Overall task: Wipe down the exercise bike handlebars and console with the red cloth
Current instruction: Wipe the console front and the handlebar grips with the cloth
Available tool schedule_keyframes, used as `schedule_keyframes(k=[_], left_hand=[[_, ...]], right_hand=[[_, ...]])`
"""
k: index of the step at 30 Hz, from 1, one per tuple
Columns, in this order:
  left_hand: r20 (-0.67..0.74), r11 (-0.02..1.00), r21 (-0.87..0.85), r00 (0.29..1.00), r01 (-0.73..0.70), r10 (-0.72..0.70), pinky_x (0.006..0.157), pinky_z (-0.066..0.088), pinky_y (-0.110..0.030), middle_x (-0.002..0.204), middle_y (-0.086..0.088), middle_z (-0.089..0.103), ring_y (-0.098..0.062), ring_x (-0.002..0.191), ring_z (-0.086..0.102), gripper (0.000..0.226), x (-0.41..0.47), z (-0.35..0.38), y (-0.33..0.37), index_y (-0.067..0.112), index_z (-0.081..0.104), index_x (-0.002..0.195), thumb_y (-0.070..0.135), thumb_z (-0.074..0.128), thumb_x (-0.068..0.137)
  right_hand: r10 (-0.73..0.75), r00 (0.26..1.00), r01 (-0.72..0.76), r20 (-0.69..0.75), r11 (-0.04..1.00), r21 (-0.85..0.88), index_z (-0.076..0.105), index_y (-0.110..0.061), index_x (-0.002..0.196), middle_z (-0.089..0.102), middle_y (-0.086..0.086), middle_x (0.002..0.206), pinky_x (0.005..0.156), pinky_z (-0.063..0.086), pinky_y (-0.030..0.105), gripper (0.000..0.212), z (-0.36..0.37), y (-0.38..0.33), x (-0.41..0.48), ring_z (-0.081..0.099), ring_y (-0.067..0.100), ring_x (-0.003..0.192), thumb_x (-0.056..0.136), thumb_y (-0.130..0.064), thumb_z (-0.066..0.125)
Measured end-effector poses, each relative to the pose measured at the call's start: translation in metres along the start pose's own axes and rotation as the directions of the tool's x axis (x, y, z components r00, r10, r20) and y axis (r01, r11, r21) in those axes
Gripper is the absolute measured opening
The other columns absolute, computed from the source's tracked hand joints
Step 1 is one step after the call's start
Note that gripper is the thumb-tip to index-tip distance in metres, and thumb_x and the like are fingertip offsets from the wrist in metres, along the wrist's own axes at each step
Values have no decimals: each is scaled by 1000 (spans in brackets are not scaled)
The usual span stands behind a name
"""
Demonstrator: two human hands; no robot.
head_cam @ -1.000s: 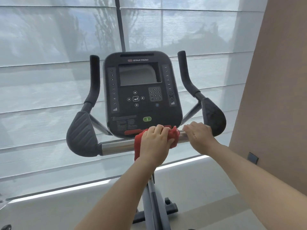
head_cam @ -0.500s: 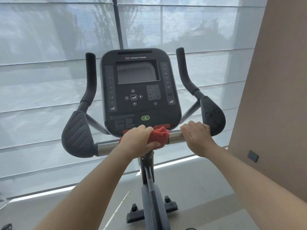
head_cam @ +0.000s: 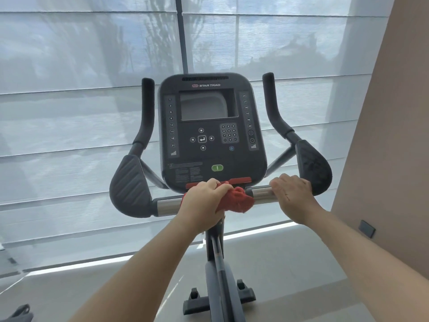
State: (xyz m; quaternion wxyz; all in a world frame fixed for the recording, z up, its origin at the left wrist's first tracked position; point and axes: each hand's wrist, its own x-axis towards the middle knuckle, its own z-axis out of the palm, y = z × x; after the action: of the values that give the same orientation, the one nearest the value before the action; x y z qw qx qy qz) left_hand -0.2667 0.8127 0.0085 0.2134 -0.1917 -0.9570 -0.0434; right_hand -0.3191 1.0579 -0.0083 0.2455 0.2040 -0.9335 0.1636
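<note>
Gym-type room: black Star Trac exercise bike (head_cam: 212,159) is standing on grey floor (head_cam: 290,263) before sheer white window blinds (head_cam: 69,112).

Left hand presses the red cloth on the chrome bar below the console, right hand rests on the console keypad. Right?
No. The head view shows the right hand gripping the chrome bar, not resting on the keypad; the rest holds.

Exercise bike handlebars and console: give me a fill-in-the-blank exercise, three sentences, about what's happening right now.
The left hand holds a ____ cloth against the crossbar.
The brand printed on the console reads ____.
The console's oval button is coloured ____.
Missing words: red; Star Trac; green.
</note>
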Motion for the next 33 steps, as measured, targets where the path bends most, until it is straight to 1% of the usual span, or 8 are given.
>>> schedule_keyframes(k=[4, 6, 12, 18, 20, 23, 28, 33], left_hand=[[13, 997, -3, 997, 74, -74, 83, 51, -39, 117, 1, 55, -22, 101, 54, 57, -33, -19, -34, 33, 44, 131, 34, 66, 77], [21, 993, 17, 993, 113, -114, 83, 51, -38, 118, 3, 55, -21, 104, 55, 59, -49, -28, -54, 33, 44, 131, 34, 67, 77], [24, 993, 61, 995, 99, -101, 86, 49, -32, 124, 3, 54, -19, 109, 53, 60, -61, -35, -65, 32, 41, 133, 35, 68, 80], [-36, 989, 36, 989, 142, -141, 88, 46, -30, 118, 4, 55, -17, 105, 53, 58, -58, -26, -61, 32, 45, 129, 55, 63, 78], [-46, 990, 40, 990, 137, -135, 88, 47, -31, 117, 3, 55, -18, 103, 54, 58, -53, -22, -56, 30, 46, 127, 56, 63, 78], [-58, 993, 55, 993, 106, -103, 88, 46, -34, 115, 0, 55, -20, 101, 54, 55, -40, -14, -43, 29, 46, 126, 52, 63, 80], [-59, 999, 50, 998, 11, -8, 85, 45, -34, 114, -1, 54, -22, 97, 55, 50, -7, 2, -10, 27, 48, 125, 43, 64, 81], [-45, 995, 91, 998, -27, 32, 80, 47, -32, 110, 0, 55, -21, 94, 55, 45, 16, 14, 14, 26, 47, 123, 43, 61, 84]], right_hand=[[4, 1000, -4, -12, 1000, -9, 39, -30, 76, 32, -14, 68, 77, 19, 30, 44, -1, -1, 0, 35, 17, 75, 83, -47, -2], [9, 1000, -9, -24, 1000, -3, 40, -30, 76, 33, -13, 68, 77, 20, 31, 47, -1, -2, -1, 35, 17, 75, 82, -49, -2], [40, 999, -40, -9, 999, -21, 43, -24, 76, 35, -11, 69, 79, 27, 34, 50, 0, -6, 1, 38, 19, 75, 84, -46, 0], [122, 992, -123, -31, 992, -19, 42, -22, 75, 33, -10, 69, 81, 24, 33, 43, 2, -13, 2, 37, 19, 76, 88, -40, 5], [146, 988, -146, -42, 989, -2, 42, -22, 73, 32, -10, 68, 83, 28, 36, 43, 2, -14, 2, 37, 19, 75, 89, -39, 6], [156, 987, -155, -31, 988, 19, 42, -24, 72, 34, -9, 70, 84, 26, 35, 44, 2, -15, 1, 36, 18, 75, 88, -41, 5], [170, 985, -171, 21, 985, 15, 48, -19, 81, 42, -5, 77, 86, 23, 30, 49, 2, -10, 0, 38, 17, 79, 92, -39, 6], [136, 988, -140, 67, 988, 61, 57, -10, 89, 54, 2, 81, 87, 36, 37, 54, -6, -5, 1, 46, 21, 81, 98, -37, 11]])
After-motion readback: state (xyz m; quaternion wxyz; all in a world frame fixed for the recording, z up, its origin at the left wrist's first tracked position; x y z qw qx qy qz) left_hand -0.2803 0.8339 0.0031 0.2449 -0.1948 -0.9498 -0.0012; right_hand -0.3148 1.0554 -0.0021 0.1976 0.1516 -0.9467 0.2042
